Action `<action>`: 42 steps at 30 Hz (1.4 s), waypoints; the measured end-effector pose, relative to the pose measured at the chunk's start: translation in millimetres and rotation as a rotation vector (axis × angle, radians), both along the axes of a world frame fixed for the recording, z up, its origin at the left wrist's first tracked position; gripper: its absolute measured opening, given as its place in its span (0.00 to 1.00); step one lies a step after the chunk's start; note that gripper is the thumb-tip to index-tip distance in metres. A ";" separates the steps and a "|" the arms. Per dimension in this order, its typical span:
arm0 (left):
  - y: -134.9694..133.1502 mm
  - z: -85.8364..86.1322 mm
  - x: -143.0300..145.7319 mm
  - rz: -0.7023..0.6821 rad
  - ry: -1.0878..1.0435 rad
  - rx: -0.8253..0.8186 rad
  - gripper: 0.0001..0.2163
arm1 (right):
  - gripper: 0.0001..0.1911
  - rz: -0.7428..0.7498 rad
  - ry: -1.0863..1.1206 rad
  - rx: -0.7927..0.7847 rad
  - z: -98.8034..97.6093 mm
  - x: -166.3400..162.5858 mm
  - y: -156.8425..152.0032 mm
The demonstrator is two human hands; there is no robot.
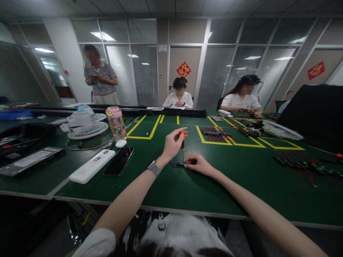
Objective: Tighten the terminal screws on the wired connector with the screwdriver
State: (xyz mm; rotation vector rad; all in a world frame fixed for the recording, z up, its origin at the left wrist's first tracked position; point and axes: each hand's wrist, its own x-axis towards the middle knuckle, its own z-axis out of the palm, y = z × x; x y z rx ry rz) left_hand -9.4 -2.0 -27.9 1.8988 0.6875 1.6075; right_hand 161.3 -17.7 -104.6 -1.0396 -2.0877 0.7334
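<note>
My left hand is closed around the orange and black handle of a screwdriver. The screwdriver stands upright, its thin shaft pointing down at a small green terminal block on the table. Coloured wires come out of the block's left side. With thumb and fingers pinched, my right hand grips the block's right end and holds it against the table. Whether the tip sits in a screw is too small to tell.
A phone, a white power bank, a bottle and fans stand left. Bundles of wired parts lie inside yellow tape at right, with more wires nearer. Two people sit across the green table; another stands behind.
</note>
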 end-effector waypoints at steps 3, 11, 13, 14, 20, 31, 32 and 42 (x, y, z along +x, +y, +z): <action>-4.4 2.3 -0.1 0.121 0.050 0.089 0.10 | 0.11 0.000 0.001 -0.005 0.4 -0.2 -0.2; -9.8 4.6 0.0 0.097 0.142 0.150 0.14 | 0.10 0.007 0.004 -0.004 0.4 -0.1 0.1; -6.4 1.8 0.7 0.023 0.109 0.117 0.16 | 0.10 0.007 0.004 -0.004 0.1 0.2 0.4; -4.8 0.5 1.0 -0.002 0.086 0.093 0.16 | 0.10 0.007 0.003 -0.006 0.0 0.4 0.5; -3.9 -0.7 0.5 0.090 0.076 0.112 0.11 | 0.10 0.003 0.000 -0.015 0.1 0.4 0.6; -3.8 -2.5 1.8 0.045 0.021 0.068 0.14 | 0.12 0.002 -0.001 -0.009 -0.2 0.2 0.3; -2.7 -2.9 1.9 0.032 0.007 0.054 0.14 | 0.12 0.002 -0.001 -0.010 -0.3 0.3 0.4; -11.7 4.7 -2.1 0.123 0.136 0.153 0.12 | 0.12 0.020 0.011 -0.025 -0.5 0.8 2.1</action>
